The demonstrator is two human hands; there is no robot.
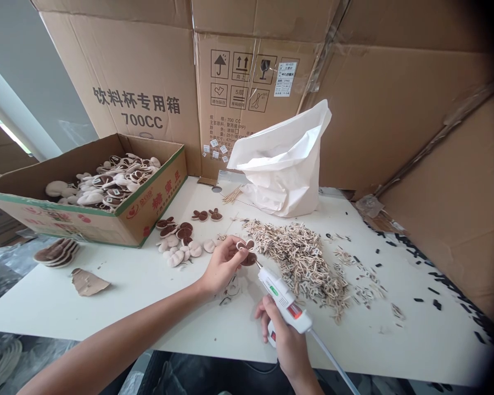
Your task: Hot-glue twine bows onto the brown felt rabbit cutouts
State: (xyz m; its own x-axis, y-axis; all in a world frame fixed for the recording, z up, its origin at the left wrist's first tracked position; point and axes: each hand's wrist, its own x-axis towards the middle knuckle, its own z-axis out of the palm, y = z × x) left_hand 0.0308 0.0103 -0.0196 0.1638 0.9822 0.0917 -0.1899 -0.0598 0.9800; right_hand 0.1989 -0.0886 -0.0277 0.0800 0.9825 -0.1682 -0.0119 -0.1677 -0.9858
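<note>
My left hand (224, 263) pinches a small brown-and-white felt bunny head (249, 258) with two ears, above the middle of the table. Wrapped round the handle of a white glue gun (282, 296) is my right hand (286, 343). The gun's metal nozzle is at the lower edge of the bunny head; whether it touches is too small to tell. Left of my left hand lie several more bunny heads (177, 255), some brown side up, some white side up. A heap of short pale cord pieces (292, 258) spreads to the right of both hands.
An open carton (160, 192) of finished-looking plush pieces stands at the left. A white bag (288, 170) stands at the back, beside thin wooden sticks (232, 195). Black bits (437, 304) lie along the right edge. A torn cardboard scrap (88, 282) and stacked brown pieces (57, 252) lie at left.
</note>
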